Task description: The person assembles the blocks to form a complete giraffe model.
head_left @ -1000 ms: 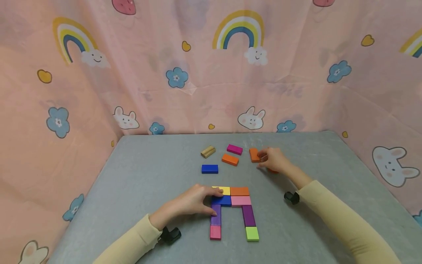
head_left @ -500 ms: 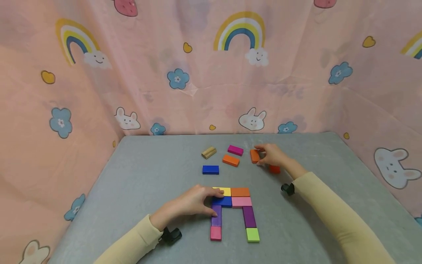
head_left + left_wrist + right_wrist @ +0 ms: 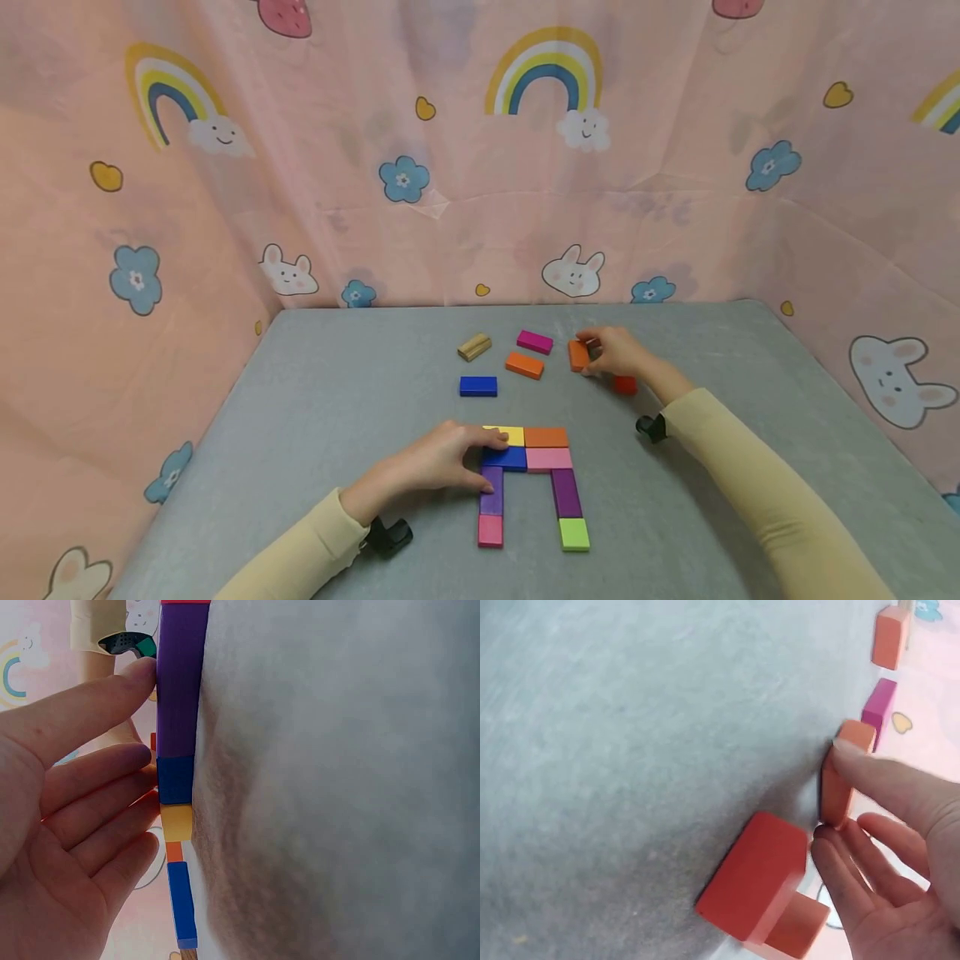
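Note:
In the head view my left hand (image 3: 433,456) rests at the left side of a flat block figure. Its thumb touches the purple block (image 3: 491,502), and its fingertips lie on the yellow block (image 3: 514,436) over the blue block (image 3: 510,459). The left wrist view shows its fingers fairly straight along the blocks. At the back right, my right hand (image 3: 621,352) pinches an orange block (image 3: 577,355) by its ends, thumb at one end and fingers at the other. That orange block (image 3: 838,784) still lies on the table. A red block (image 3: 754,874) sits close by that hand.
The figure also has orange (image 3: 546,437), pink (image 3: 549,460), dark purple (image 3: 566,493), lime (image 3: 574,535) and rose (image 3: 491,532) blocks. Behind it lie loose blue (image 3: 478,387), orange (image 3: 524,365), magenta (image 3: 535,342) and wooden (image 3: 475,347) blocks. A patterned curtain (image 3: 465,225) hangs behind.
My right hand has moved slightly left and away from me, from beside the orange block to taking its ends. The red block shows more now. My left hand stays put.

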Available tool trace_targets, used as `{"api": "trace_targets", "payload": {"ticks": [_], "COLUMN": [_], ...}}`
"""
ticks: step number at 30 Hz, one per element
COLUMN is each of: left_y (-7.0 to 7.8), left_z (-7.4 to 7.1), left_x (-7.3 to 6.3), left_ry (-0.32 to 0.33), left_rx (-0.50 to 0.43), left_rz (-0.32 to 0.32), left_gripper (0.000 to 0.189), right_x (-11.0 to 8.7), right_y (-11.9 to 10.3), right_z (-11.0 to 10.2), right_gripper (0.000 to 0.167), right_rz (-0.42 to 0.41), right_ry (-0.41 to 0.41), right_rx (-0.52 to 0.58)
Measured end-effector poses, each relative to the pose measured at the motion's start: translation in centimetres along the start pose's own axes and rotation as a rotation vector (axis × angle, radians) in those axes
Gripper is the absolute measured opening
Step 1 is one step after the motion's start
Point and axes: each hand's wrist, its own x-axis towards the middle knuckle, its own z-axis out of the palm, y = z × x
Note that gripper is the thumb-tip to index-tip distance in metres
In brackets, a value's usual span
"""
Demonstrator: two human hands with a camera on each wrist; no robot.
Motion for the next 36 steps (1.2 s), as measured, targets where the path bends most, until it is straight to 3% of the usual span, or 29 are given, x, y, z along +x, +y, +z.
{"api": "trace_targets", "payload": {"ticks": [5, 14, 23, 36], "left_y": [0.1, -0.2, -0.3, -0.1], "left_z": [0.1, 0.1, 0.2, 0.1], "left_x": [0.0, 0.1, 0.1, 0.0], "left_ry": [0.002, 0.009, 0.007, 0.002], "left_rx": [0.008, -0.015, -0.018, -0.012], "left_rz": [0.012, 0.016, 0.017, 0.014], "left_gripper": [0.054, 0.054, 0.053, 0.053], "right_x": [-0.9, -4.4, -7.6, -10.4], "right_y": [-0.6, -2.5, -3.9, -4.8], "right_z": [-0.3, -0.1, 0.8, 2.3], "right_gripper": [0.071, 0.067, 0.065, 0.063], "right_rz": [-0.019, -0.128, -0.133, -0.138], "right_ry": [0.039, 0.146, 0.081, 0.027], "right_rx": [-0.021, -0.089, -0.056, -0.032]}}
